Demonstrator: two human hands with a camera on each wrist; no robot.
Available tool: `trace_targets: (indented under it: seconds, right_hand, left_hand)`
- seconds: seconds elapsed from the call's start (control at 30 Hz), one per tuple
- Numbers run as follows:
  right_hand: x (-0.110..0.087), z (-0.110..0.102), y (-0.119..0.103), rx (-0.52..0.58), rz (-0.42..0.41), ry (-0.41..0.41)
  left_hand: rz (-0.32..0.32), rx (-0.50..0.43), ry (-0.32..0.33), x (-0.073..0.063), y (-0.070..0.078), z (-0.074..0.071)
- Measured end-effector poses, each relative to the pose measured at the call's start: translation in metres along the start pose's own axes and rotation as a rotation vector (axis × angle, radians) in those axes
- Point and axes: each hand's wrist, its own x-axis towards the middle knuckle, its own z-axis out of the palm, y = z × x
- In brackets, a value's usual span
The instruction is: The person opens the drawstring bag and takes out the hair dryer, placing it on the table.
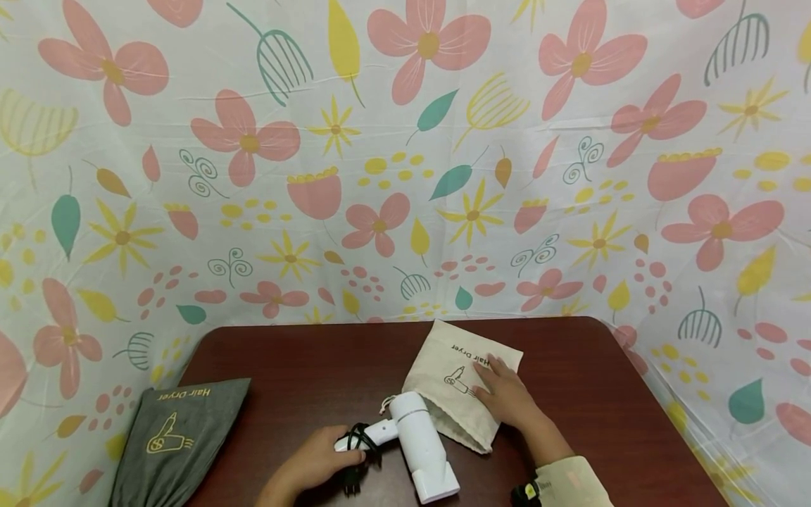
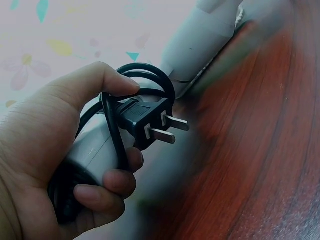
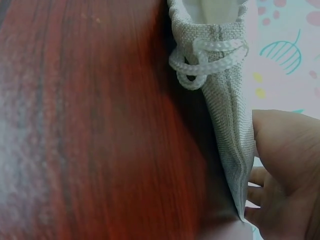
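Observation:
A white hair dryer (image 1: 421, 445) is near the front middle of the table. My left hand (image 1: 317, 454) grips its handle, fingers curled round it. The black cord (image 2: 150, 75) is looped about the handle, and its two-prong plug (image 2: 145, 120) sticks out beside my thumb. A beige drawstring bag (image 1: 437, 359) printed "Hair Dryer" lies just behind the dryer, its mouth gaping toward me. My right hand (image 1: 510, 400) rests on the bag's right side with fingers spread. White drawstring (image 3: 215, 65) hangs by the bag's mouth in the right wrist view.
A grey bag (image 1: 174, 443) with gold "Hair Dryer" print lies at the table's left edge. The dark red-brown table (image 1: 304, 366) has rounded back corners. A flower-patterned cloth (image 1: 380, 176) hangs behind and around it.

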Motion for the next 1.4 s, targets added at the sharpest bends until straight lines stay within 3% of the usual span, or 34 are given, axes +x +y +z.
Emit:
trace_targets:
  seconds: [0.47, 0.83, 1.4]
  right_hand:
    - [-0.003, -0.003, 0.007, -0.021, -0.014, 0.016]
    - [-0.004, -0.004, 0.013, -0.013, -0.014, 0.047]
    - [-0.003, -0.007, 0.015, 0.004, 0.0, 0.019]
  left_hand:
    - [0.01, -0.039, -0.015, -0.003, -0.003, -0.004]
    - [-0.005, -0.019, -0.017, -0.004, -0.005, -0.01]
    - [-0.017, -0.024, -0.015, -0.004, -0.005, -0.016]
